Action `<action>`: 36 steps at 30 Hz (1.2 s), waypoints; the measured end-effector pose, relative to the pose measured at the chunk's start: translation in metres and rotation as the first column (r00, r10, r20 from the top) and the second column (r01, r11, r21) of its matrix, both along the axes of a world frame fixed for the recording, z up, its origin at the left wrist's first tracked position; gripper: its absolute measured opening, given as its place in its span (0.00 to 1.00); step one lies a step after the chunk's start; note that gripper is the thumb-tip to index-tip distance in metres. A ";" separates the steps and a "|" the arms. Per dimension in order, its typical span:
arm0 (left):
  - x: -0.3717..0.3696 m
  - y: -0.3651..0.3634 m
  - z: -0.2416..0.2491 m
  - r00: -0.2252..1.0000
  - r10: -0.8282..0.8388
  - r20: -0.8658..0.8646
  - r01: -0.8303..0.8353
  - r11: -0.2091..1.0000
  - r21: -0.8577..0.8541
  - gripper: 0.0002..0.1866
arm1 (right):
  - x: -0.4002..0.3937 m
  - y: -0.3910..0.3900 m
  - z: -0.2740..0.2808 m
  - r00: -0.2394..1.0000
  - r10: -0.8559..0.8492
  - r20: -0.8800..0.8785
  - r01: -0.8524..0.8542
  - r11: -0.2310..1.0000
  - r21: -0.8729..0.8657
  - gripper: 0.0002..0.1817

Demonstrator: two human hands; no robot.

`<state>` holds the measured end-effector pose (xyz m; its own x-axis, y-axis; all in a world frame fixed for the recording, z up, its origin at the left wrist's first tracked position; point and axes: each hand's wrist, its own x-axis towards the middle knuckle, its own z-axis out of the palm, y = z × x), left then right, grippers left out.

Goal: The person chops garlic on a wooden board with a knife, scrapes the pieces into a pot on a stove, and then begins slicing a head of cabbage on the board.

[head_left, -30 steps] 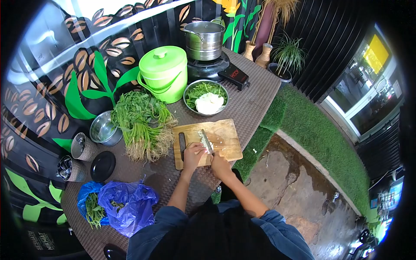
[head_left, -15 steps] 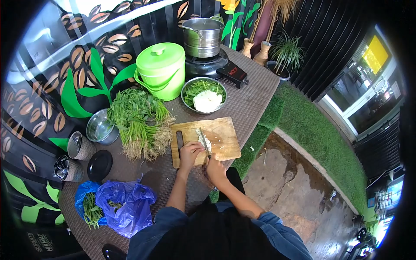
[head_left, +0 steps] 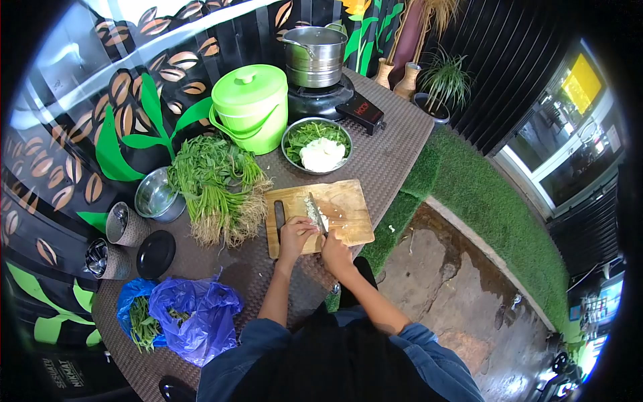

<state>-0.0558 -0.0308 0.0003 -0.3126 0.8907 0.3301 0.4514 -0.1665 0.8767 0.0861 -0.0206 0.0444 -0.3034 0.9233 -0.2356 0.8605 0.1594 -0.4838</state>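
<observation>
A wooden cutting board [head_left: 351,211] lies near the table's front edge. My right hand [head_left: 336,252] grips a knife [head_left: 315,213] whose blade rests on pale chopped vegetable on the board. My left hand [head_left: 295,236] presses down on the food just left of the blade, fingers curled. A second, dark-handled knife [head_left: 279,214] lies on the board's left side, beside my left hand.
A bundle of leafy greens with roots [head_left: 218,187] lies left of the board. Behind stand a metal bowl of greens and white pieces [head_left: 317,146], a green lidded bucket [head_left: 250,107], a pot [head_left: 314,55] on a stove, a steel bowl [head_left: 157,196] and a blue bag [head_left: 187,315].
My hands stay on the board with small cutting shifts of the knife. The view has moved slightly.
</observation>
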 end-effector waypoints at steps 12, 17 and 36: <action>0.009 -0.005 0.011 0.995 0.092 -0.026 -0.089 0.992 0.088 0.09 | 0.030 0.029 -0.010 0.956 0.151 -0.250 -0.150 0.988 0.023 0.23; 0.010 -0.001 0.007 0.984 0.177 -0.025 -0.174 0.980 0.096 0.09 | 0.046 0.041 0.002 0.934 0.064 -0.352 -0.095 0.993 -0.071 0.23; 0.009 0.004 0.011 0.981 0.163 -0.104 -0.159 0.986 0.040 0.06 | 0.007 0.013 0.006 1.000 0.023 -0.011 -0.023 0.999 -0.029 0.20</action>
